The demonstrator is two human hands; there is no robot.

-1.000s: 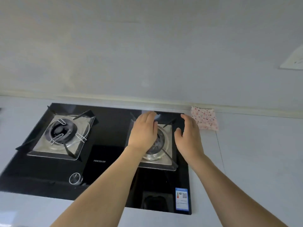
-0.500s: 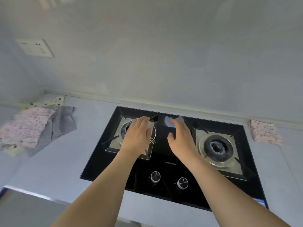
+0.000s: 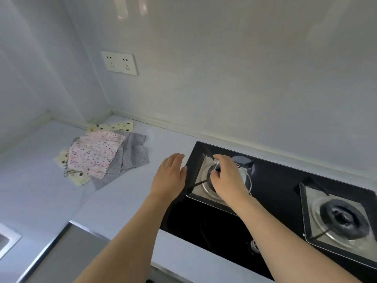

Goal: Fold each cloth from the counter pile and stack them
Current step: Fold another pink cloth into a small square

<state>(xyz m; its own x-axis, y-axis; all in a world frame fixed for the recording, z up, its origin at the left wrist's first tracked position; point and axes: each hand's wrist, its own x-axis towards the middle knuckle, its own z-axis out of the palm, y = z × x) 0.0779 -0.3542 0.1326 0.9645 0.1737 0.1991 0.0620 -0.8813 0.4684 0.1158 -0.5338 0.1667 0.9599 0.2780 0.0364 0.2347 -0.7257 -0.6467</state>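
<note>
Both hands (image 3: 169, 176) shifted left toward the seemingly unfolded, overlapping cloth pile (image 3: 102, 154).

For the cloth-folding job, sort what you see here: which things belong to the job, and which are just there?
Belongs to the job:
pink floral cloth, top of the pile
grey cloth
cream dotted cloth
left hand
right hand

Just there:
gas hob
wall sockets

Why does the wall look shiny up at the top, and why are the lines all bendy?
In the head view, bright streaks of glare are light bouncing off the glossy wall; the wide-angle lens bends the counter edges and the stove; both hands look slightly soft.
</note>
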